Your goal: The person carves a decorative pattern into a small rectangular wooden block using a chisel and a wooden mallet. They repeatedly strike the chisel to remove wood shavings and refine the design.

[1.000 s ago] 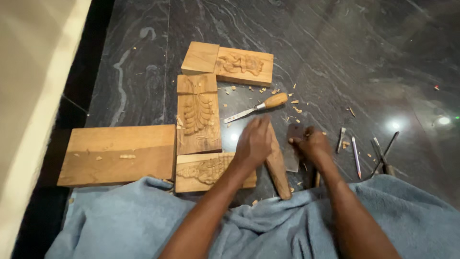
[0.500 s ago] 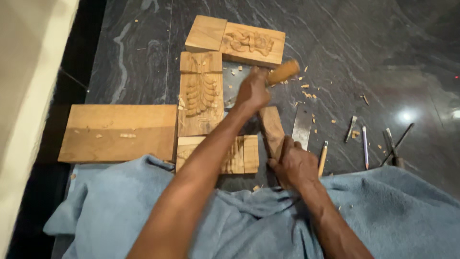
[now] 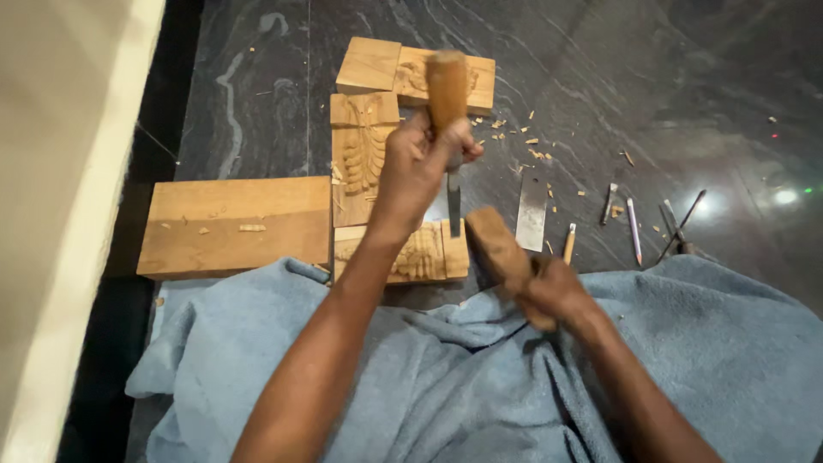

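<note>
The left hand [image 3: 420, 163] is clamped on a wooden-handled chisel [image 3: 447, 111] above the carved wood panel [image 3: 411, 253], and the right hand [image 3: 553, 291] closes around what seems a wooden mallet [image 3: 497, 249].

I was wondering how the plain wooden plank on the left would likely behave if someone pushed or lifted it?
The plain wooden plank looks thick and solid, so it would probably stay stiff and feel fairly heavy. It lies flat on the polished dark stone floor, so a push would likely slide it rather than tip or roll it. Loose wood chips on top would probably fall off if it were tilted.
</note>
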